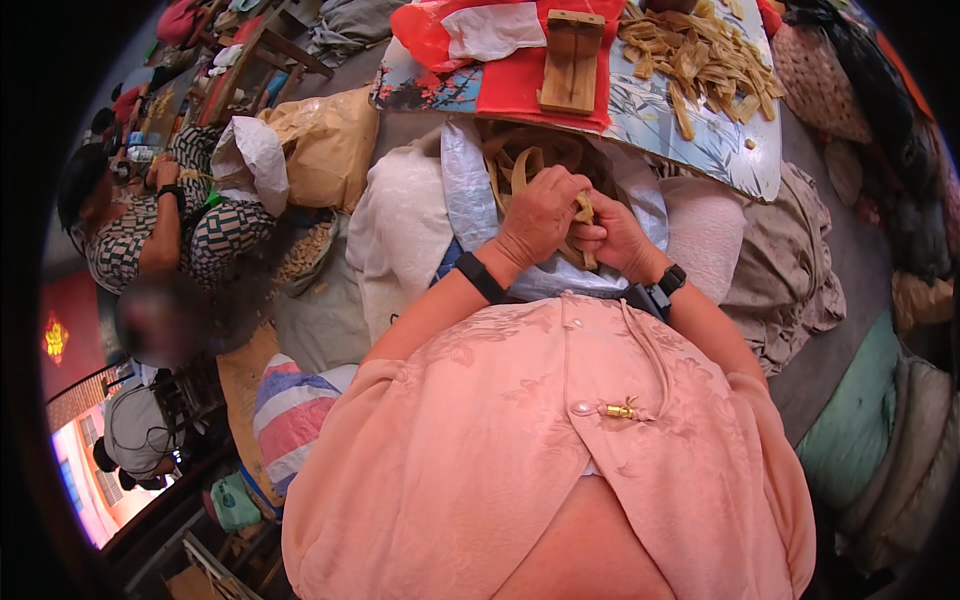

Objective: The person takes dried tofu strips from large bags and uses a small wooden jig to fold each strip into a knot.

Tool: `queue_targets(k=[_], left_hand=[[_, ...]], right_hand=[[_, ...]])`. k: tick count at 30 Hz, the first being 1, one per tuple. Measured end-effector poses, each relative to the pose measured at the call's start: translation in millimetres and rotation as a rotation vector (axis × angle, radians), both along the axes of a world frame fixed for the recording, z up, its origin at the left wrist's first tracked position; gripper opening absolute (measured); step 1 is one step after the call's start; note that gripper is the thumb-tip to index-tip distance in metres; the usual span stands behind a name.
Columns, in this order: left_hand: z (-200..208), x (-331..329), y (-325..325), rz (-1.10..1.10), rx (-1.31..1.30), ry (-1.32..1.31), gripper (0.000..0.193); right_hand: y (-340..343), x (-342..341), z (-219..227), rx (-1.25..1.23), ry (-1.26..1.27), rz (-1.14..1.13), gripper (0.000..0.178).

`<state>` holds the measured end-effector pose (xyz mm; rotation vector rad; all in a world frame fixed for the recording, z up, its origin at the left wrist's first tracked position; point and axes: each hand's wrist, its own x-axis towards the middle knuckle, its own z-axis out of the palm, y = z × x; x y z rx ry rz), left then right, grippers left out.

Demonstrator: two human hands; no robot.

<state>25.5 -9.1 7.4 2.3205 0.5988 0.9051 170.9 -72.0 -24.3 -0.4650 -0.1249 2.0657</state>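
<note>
Head view: left hand (544,212) and right hand (614,236) pinch one tan strip (584,210) between them.
Below them gapes a silvery sack (466,190); beyond them, a wooden block (572,75) lies on a red sheet (510,92), strip heap (712,62) to its right.

Room above open sack (466,195), board (742,165) ahead, bundles (402,220) flanking

The left hand (545,210) and right hand (612,235) meet over an open silvery sack (465,190) — their fingers close on a tan strip (584,210). More tan bands (522,165) lie inside. Beyond, a patterned worktop (740,165) carries a wooden block (572,60) on red sheeting (510,90) — and, right of it, a strip heap (705,60).
</note>
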Motion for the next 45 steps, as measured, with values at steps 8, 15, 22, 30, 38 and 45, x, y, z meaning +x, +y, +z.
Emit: queue_targets(k=[8,15,22,30,38,45], left_hand=[[53.5,-4.3,25.6,-0.012,-0.253,-0.132,0.015],[75.6,-3.1,36.1,0.061,-0.12,-0.136,0.015],[66.8,-5.5,37.6,0.058,-0.511,-0.094,0.018],[77.3,-11.5,43.7,-0.172,-1.162,-0.466,0.015],[79.7,1.3,35.9,0.046,-0.702,-0.44,0.01],[86.2,-3.9,36.2,-0.015,-1.037,-0.539,0.013]], right_hand=[[23.4,7.2,70.0,0.144,-0.341,-0.068,0.014],[38.8,5.4,106.0,0.265,-0.711,-0.049,0.021],[31.3,3.2,124.5,0.897,-1.78,-0.261,0.023],[32.2,7.6,124.6,0.37,-0.579,-0.155,0.018],[36.3,11.2,108.0,0.346,-0.152,-0.093,0.02],[37.0,9.3,107.7,0.346,-0.628,-0.291,0.024]])
